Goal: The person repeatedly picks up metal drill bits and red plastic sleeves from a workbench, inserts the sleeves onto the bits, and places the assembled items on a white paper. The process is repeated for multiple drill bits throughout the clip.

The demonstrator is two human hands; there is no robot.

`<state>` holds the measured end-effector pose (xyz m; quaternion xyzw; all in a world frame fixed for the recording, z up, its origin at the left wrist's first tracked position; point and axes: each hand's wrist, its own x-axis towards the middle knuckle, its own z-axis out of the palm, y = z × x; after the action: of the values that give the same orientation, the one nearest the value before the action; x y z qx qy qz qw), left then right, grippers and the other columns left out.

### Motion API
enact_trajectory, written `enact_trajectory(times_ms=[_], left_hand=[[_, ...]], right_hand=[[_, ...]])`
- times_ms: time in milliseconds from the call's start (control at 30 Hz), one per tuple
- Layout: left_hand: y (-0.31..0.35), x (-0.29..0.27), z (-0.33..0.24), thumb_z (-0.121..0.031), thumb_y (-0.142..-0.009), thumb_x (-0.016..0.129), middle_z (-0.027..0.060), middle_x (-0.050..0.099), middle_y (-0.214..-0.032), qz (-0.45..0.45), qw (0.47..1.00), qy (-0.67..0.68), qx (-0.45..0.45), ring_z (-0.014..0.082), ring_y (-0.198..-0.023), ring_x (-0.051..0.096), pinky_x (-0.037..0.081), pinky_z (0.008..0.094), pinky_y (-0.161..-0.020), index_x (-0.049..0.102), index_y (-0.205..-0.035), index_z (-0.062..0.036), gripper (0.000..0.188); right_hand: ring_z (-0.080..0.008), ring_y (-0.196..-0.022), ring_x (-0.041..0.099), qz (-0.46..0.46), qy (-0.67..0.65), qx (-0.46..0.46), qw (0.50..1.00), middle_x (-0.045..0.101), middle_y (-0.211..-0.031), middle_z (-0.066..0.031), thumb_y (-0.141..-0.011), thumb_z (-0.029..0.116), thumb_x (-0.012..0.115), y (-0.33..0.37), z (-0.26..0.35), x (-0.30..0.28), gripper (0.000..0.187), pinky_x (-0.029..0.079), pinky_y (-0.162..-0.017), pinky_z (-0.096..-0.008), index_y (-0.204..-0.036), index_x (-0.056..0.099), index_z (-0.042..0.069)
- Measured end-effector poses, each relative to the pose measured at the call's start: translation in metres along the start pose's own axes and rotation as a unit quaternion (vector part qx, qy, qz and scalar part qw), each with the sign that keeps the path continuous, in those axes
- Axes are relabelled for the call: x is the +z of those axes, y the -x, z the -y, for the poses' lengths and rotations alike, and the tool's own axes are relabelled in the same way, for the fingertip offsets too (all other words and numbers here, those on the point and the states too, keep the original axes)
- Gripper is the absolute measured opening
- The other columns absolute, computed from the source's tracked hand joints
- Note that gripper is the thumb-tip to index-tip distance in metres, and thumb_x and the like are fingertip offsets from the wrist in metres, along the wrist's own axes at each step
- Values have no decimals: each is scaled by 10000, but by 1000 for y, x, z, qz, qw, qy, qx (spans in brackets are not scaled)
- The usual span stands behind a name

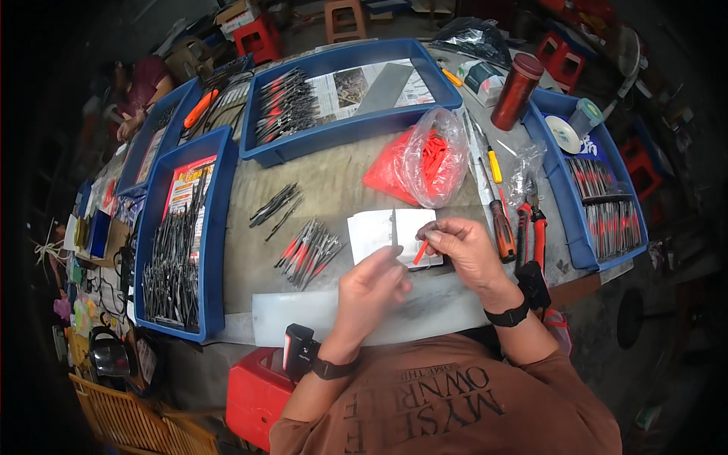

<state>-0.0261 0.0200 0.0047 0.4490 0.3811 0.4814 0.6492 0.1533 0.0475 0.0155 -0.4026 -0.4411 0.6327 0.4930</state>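
My left hand [371, 287] is closed, slightly smeared by motion, around a thin dark pointed metal piece [394, 226] that stands up from the fingertips. Pinched in my right hand [464, 249] is a short narrow red plastic piece [422, 251], slanting down to the left. The two hands are apart, above a white sheet or pad [371, 232]. On the table left of them lies a small pile of slim dark pieces with red parts [307, 250]. Behind it is a smaller bunch of all-dark pieces [274, 205]. A clear plastic bag [447, 144] of red pieces sits beyond my hands.
Blue trays stand around: a left one [216, 280] full of dark pieces, a far one [349, 130], and a right one [580, 239]. At right lie a screwdriver [502, 227], red-handled pliers [539, 235] and a red flask [517, 91]. Another person [148, 83] is at far left.
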Motion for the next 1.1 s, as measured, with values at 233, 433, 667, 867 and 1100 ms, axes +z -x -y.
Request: enact_trajectory(times_ms=[233, 433, 667, 867, 1100], left_hand=[[2, 3, 3, -13, -851, 536, 69, 595, -837, 3, 1000, 21, -8, 117, -691, 575, 451, 208, -520, 512, -1153, 31, 306], [3, 2, 7, -30, -853, 556, 92, 608, -825, -26, 1000, 9, 5, 121, -636, 577, 431, 185, -473, 525, -1106, 48, 267], [3, 3, 11, -23, -853, 550, 97, 613, -844, -9, 1000, 7, -4, 127, -640, 579, 440, 191, -481, 522, -1123, 52, 283], [3, 5, 10, -21, -846, 559, 109, 609, -815, 13, 998, 52, -20, 152, -647, 590, 463, 211, -487, 515, -1148, 50, 314], [4, 6, 11, -25, -844, 565, 109, 612, -818, 15, 999, 43, -27, 155, -648, 594, 465, 215, -486, 517, -1159, 37, 324]], right_hand=[[-73, -730, 537, 1, -11, 8, 1000, 610, -840, -27, -860, 121, 567, 9, -10, 13, 194, 443, -679, -209, -987, 609, -19], [-91, -772, 551, -8, 24, -15, 1000, 600, -872, -42, -854, 109, 573, 11, -14, 12, 192, 460, -690, -228, -982, 595, -33], [-96, -678, 562, 11, 21, 0, 1000, 601, -798, -51, -854, 40, 550, 16, -16, 21, 150, 472, -615, -240, -966, 574, -57], [-82, -592, 538, 40, 14, 17, 999, 588, -740, -48, -862, 51, 535, 19, -10, 25, 166, 442, -539, -225, -976, 565, -67], [-69, -576, 530, 42, 19, 23, 999, 590, -734, -38, -872, 65, 517, 22, -7, 26, 175, 435, -526, -217, -968, 566, -73]])
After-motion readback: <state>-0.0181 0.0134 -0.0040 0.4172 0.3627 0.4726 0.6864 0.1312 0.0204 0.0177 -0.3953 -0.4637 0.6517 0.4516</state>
